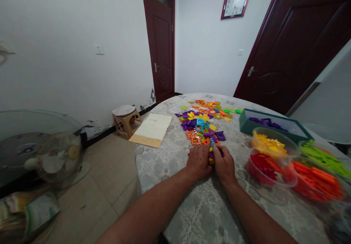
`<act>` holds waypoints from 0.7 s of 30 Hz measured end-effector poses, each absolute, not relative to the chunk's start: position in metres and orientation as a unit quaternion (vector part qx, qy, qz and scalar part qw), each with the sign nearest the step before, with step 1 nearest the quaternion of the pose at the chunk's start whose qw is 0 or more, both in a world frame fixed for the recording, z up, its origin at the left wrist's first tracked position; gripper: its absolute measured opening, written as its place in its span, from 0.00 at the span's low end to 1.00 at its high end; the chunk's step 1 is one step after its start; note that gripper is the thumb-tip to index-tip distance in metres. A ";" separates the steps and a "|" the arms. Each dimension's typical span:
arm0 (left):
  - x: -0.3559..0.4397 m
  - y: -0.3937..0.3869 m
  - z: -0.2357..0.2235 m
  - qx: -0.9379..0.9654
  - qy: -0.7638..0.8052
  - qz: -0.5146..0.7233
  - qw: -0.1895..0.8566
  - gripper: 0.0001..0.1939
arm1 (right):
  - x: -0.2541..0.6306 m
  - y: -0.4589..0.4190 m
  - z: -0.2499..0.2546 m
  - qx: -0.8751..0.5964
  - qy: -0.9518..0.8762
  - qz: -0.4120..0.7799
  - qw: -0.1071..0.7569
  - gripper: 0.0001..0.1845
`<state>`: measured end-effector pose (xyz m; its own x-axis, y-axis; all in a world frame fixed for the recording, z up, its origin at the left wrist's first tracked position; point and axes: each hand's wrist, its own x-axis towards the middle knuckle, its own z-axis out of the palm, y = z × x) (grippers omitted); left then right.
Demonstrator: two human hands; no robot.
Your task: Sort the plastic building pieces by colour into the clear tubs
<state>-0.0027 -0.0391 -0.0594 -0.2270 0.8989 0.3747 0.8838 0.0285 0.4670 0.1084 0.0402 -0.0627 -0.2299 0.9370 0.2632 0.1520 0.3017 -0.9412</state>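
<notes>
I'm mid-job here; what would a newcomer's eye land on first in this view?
Probably the bright, jumbled pile of plastic pieces, spread across the table just beyond the hands. Next, the left hand and right hand, close together around a small yellow, purple and blue cluster. Then, at the right, the clear round tubs of yellow, red, orange and green pieces, near a dark green box.
</notes>
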 end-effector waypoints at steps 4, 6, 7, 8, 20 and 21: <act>0.008 -0.029 -0.056 0.601 0.741 0.300 0.012 0.30 | 0.112 0.047 -0.061 -0.428 -0.654 0.415 0.466 0.26; 0.015 -0.022 -0.056 0.583 0.756 0.296 0.011 0.32 | 0.113 0.051 -0.061 -0.439 -0.644 0.419 0.466 0.25; 0.018 -0.018 -0.056 0.574 0.763 0.297 0.013 0.32 | 0.114 0.052 -0.061 -0.443 -0.638 0.423 0.467 0.25; 0.021 -0.015 -0.057 0.565 0.769 0.300 0.016 0.31 | 0.114 0.054 -0.062 -0.446 -0.633 0.427 0.468 0.25; 0.001 -0.007 -0.063 0.601 0.680 0.416 0.045 0.27 | 0.118 0.063 -0.071 -0.408 -0.588 0.477 0.510 0.25; 0.001 -0.007 -0.063 0.594 0.674 0.437 0.049 0.25 | 0.119 0.064 -0.072 -0.415 -0.584 0.477 0.509 0.25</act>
